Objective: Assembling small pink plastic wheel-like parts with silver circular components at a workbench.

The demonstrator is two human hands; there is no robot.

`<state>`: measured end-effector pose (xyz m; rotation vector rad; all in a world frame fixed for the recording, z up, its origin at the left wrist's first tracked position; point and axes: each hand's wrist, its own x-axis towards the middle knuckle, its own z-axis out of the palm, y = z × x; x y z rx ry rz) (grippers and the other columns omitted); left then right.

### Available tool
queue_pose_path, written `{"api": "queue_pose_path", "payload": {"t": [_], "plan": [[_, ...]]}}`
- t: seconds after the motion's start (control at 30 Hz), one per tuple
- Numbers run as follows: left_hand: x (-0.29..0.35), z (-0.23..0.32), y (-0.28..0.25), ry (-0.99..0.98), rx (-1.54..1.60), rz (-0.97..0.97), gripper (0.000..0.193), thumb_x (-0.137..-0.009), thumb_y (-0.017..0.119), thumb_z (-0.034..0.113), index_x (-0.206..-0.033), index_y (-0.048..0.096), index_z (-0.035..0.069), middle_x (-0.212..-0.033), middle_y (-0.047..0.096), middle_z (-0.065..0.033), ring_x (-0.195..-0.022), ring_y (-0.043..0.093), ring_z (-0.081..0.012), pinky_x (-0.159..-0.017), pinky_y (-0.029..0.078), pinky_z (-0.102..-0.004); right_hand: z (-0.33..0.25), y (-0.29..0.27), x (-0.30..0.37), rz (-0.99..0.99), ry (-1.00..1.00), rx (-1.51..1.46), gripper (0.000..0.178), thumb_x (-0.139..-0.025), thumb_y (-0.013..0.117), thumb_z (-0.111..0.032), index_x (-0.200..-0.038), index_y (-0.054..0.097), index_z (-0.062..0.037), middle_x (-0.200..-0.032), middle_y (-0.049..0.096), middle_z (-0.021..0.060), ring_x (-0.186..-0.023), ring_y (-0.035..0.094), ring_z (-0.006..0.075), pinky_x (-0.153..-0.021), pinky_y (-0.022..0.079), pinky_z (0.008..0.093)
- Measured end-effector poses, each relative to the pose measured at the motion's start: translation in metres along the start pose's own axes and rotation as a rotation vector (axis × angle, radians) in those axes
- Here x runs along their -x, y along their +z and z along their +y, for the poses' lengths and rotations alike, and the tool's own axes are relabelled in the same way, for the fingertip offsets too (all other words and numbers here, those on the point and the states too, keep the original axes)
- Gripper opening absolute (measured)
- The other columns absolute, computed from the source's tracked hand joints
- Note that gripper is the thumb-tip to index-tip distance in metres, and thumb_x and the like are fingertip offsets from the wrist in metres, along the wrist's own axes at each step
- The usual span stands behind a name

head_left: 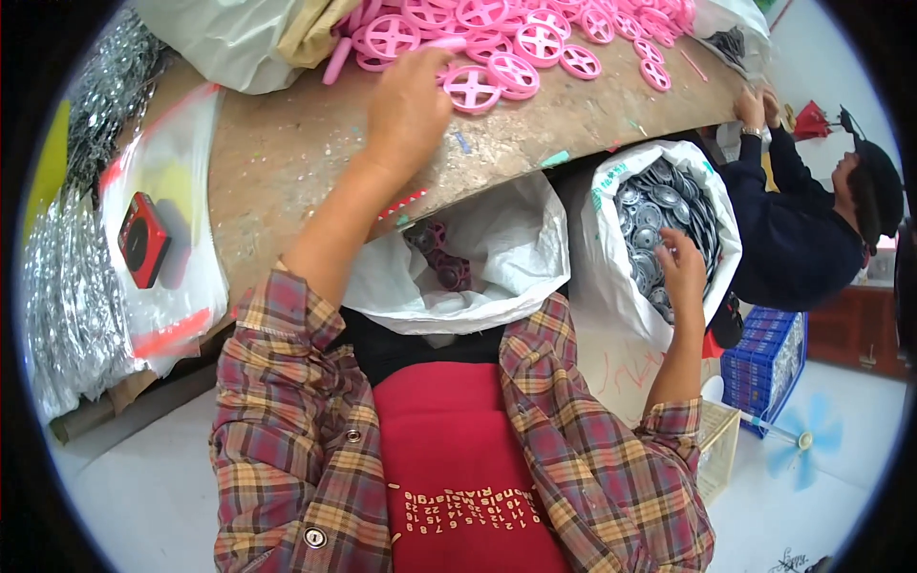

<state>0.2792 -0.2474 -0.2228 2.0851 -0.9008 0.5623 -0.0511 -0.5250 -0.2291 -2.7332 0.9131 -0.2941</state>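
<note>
My left hand (411, 107) reaches over the worktable to the near edge of a pile of pink spoked wheels (538, 44). Its fingers are bent beside a short pink rod (445, 44) and a pink wheel (471, 90); the back of the hand hides most of the grip. Over the right rim of a white sack (611, 286), my right hand (684, 272) has its fingers apart, close to the grey round discs (648, 214) inside. No disc shows between those fingers. Against my lap, another white sack (458, 320) holds a few dark purple wheel parts (451, 269).
Silver tinsel (81, 286), clear plastic bags (177, 306) and a red-and-black device (145, 241) lie at the left. At the right a person in dark clothes (793, 220) works by the table. Blue crates (764, 358) and a blue fan (804, 440) stand on the floor.
</note>
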Motion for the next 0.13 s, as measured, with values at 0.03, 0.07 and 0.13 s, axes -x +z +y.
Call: {"api": "queue_pose_path", "payload": {"t": [0.03, 0.07, 0.13], "plan": [[0.001, 0.003, -0.002, 0.059, 0.03, -0.017, 0.032, -0.076, 0.061, 0.011, -0.107, 0.062, 0.009, -0.102, 0.062, -0.0116, -0.1, 0.057, -0.0315, -0.088, 0.045, -0.0415, 0.004, 0.0, 0.002, -0.103, 0.009, 0.115, 0.035, -0.077, 0.069, -0.012, -0.112, 0.064, -0.0102, -0.096, 0.063, 0.0106, -0.085, 0.061, 0.0246, -0.078, 0.048, 0.0342], [0.003, 0.003, 0.0, 0.056, 0.025, -0.014, 0.032, -0.076, 0.061, 0.011, -0.107, 0.062, 0.009, -0.102, 0.062, -0.0116, -0.1, 0.057, -0.0315, -0.088, 0.045, -0.0415, 0.014, 0.001, 0.004, -0.206, 0.02, 0.235, 0.038, -0.076, 0.071, -0.015, -0.112, 0.063, -0.0109, -0.102, 0.062, 0.0123, -0.091, 0.061, 0.0282, -0.081, 0.048, 0.0368], [0.006, -0.001, 0.002, 0.254, 0.036, -0.288, 0.04, -0.073, 0.068, 0.016, -0.112, 0.06, 0.01, -0.105, 0.061, -0.0157, -0.1, 0.058, -0.0309, -0.092, 0.044, -0.0403, 0.026, 0.012, 0.006, -0.352, 0.08, 0.178, 0.048, -0.072, 0.074, -0.018, -0.119, 0.061, -0.0129, -0.115, 0.057, 0.0131, -0.109, 0.056, 0.0278, -0.092, 0.044, 0.0366]]}}
